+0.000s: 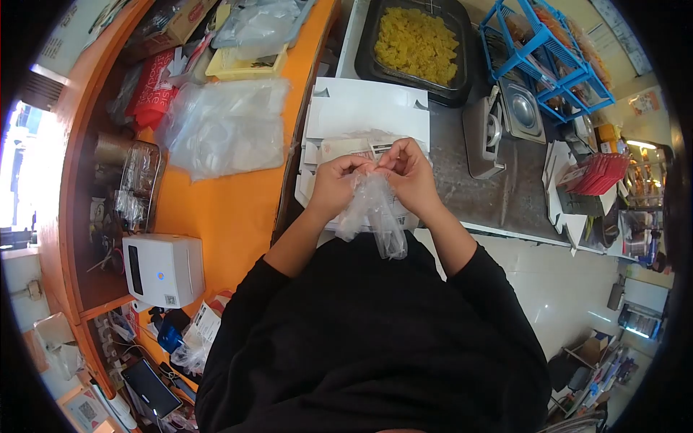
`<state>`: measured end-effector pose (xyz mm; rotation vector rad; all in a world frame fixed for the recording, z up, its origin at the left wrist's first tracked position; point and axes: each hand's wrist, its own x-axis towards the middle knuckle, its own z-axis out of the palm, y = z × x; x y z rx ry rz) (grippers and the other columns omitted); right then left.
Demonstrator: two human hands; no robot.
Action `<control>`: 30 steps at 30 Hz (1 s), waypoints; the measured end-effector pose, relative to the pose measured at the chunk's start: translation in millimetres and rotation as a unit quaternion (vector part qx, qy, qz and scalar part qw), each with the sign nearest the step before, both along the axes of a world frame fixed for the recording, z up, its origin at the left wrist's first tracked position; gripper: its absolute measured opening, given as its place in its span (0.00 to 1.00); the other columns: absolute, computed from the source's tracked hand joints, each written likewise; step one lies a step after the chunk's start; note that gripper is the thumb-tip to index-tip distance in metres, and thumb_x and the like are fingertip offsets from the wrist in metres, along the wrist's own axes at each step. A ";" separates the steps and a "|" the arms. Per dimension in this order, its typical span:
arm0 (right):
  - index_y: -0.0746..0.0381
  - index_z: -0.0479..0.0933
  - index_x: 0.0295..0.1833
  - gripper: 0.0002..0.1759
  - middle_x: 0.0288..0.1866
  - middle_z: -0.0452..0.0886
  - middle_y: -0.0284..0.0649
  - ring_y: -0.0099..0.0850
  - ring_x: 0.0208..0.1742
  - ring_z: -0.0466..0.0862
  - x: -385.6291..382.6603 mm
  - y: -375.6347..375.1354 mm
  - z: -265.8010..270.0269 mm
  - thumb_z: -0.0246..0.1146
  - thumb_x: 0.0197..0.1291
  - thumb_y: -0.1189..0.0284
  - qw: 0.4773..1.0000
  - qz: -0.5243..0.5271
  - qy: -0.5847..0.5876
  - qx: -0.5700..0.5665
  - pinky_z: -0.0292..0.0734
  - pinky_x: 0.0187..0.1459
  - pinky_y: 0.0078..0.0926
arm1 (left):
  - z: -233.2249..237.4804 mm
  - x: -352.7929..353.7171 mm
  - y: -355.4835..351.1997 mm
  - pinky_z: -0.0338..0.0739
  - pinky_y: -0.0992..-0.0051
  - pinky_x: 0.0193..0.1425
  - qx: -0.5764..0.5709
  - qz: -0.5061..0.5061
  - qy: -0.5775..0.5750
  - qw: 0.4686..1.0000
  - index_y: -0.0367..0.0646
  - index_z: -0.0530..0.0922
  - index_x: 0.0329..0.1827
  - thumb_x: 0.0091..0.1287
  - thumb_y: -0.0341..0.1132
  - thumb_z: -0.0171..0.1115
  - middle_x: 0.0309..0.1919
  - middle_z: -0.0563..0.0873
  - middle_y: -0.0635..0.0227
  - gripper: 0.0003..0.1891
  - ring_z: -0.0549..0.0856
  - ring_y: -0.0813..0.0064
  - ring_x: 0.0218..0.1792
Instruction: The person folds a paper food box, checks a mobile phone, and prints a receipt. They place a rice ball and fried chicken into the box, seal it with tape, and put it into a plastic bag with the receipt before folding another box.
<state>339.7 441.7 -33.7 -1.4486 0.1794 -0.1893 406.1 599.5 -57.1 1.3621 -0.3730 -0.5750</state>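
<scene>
Both hands meet over the white cardboard sheets (368, 108) at the counter's front edge. My left hand (336, 186) pinches the gathered top of a clear plastic bag (375, 209). Close beside it, my right hand (411, 177) also pinches the bag's neck, its fingertips almost touching the left ones. The bag's loose ends hang down in front of my black shirt. Beneath the hands lies a flat packet (346, 146) with a printed label, partly covered by them.
A black tray of yellow pieces (415, 47) stands at the back. Clear bags (231, 126) lie on the orange counter (216, 209) at left, near a white printer (164, 270). At right are a metal container (485, 137), a blue rack (552, 90) and red packets (599, 175).
</scene>
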 end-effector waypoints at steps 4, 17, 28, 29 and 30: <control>0.63 0.69 0.42 0.15 0.38 0.81 0.36 0.20 0.39 0.82 -6.1 -1.6 -2.3 0.65 0.54 0.88 0.997 0.007 0.031 0.064 0.78 0.45 0.16 | -7.8 -5.8 4.0 0.76 0.82 0.43 0.000 -0.008 0.057 0.998 0.36 0.84 0.42 0.66 0.27 0.65 0.36 0.86 0.71 0.05 0.81 0.85 0.36; 0.62 0.70 0.43 0.15 0.41 0.84 0.40 0.22 0.43 0.84 -18.6 -1.1 -13.9 0.65 0.55 0.88 0.988 -0.042 0.034 0.142 0.80 0.47 0.19 | -2.2 -8.9 8.2 0.74 0.85 0.38 0.049 -0.045 0.010 0.998 0.35 0.83 0.41 0.65 0.25 0.65 0.33 0.84 0.74 0.05 0.79 0.88 0.33; 0.62 0.69 0.42 0.16 0.41 0.84 0.40 0.22 0.42 0.84 -14.5 -8.8 -9.1 0.65 0.54 0.89 0.989 0.010 0.060 0.136 0.80 0.47 0.19 | -2.3 -9.0 8.0 0.74 0.85 0.37 0.057 -0.041 0.011 0.997 0.36 0.84 0.41 0.64 0.25 0.66 0.32 0.85 0.74 0.05 0.78 0.88 0.32; 0.62 0.69 0.43 0.16 0.41 0.84 0.39 0.22 0.42 0.83 -14.6 -8.9 -8.0 0.65 0.54 0.89 0.990 0.016 0.058 0.130 0.80 0.47 0.19 | -3.1 -8.9 7.9 0.74 0.85 0.37 0.061 -0.040 0.012 0.997 0.36 0.84 0.41 0.64 0.25 0.65 0.32 0.85 0.74 0.05 0.78 0.88 0.32; 0.61 0.69 0.43 0.16 0.41 0.83 0.38 0.21 0.43 0.83 -14.3 -8.8 -7.0 0.65 0.55 0.89 0.991 0.022 0.056 0.123 0.80 0.48 0.19 | -3.7 -8.3 7.8 0.74 0.85 0.36 0.064 -0.038 0.012 0.997 0.36 0.84 0.41 0.64 0.26 0.65 0.32 0.85 0.74 0.05 0.78 0.88 0.31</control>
